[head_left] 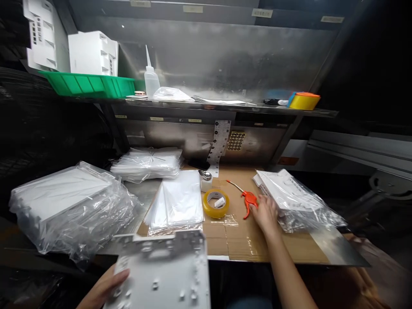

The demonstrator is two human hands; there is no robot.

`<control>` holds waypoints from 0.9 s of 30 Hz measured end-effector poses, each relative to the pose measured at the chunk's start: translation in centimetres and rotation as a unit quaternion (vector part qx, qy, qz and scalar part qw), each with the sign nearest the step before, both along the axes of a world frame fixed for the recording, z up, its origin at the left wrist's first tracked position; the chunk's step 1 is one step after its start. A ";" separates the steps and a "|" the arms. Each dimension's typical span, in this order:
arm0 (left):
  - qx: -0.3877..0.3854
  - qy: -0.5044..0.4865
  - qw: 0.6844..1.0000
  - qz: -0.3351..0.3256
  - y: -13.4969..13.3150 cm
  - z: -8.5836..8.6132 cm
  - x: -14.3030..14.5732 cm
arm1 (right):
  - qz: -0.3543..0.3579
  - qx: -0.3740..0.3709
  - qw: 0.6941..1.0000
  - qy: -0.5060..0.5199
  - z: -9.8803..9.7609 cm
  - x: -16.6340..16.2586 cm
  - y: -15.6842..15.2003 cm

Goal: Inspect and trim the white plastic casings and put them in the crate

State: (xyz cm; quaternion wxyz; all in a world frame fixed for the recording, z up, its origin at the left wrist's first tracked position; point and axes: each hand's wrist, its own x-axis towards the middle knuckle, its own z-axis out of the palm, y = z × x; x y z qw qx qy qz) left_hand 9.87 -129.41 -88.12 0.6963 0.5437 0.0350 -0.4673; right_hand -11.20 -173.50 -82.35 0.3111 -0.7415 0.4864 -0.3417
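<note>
My left hand (107, 285) grips the left edge of a white plastic panel (170, 272), held in front of the table edge. Small bosses and clips stand out on the panel's face, and its lower part runs out of view. On the cardboard, my right hand (265, 212) is at the right side of an orange air blow gun (250, 199) with a thin red-tipped nozzle. The thumb meets the gun's edge, while the other fingers are slightly bent and apart. Left of the gun lies a roll of yellowish tape (207, 210) with a small white piece inside its ring.
Clear plastic bags (182, 197) lie mid-table, with a tied bag stack (148, 163) behind. Bagged white panels (74, 193) sit left, and a bagged white part (289, 193) right. A pump-top bottle (206, 182) stands behind the tape. The shelf above holds a green basket (93, 86) and squeeze bottle (151, 79).
</note>
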 end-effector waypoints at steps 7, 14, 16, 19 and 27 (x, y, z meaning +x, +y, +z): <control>-0.056 -0.296 0.903 -0.306 -12.8 4.5 0.9 | 0.213 0.408 0.836 -0.299 -5.0 -4.6 13.0; 0.009 -0.587 0.746 -0.314 -22.3 4.6 6.9 | 0.002 0.519 0.715 -0.468 -4.5 -8.2 11.9; 0.059 -0.651 0.683 -0.327 -22.7 4.0 9.3 | -0.009 0.504 0.714 -0.485 -3.8 -9.0 10.8; 0.116 -0.705 0.596 -0.367 -21.2 3.2 11.6 | -0.025 0.478 0.723 -0.498 -3.1 -10.0 10.2; 0.146 -0.767 0.486 -0.393 -13.8 2.2 12.0 | -0.074 0.441 0.737 -0.506 -1.9 -10.6 10.3</control>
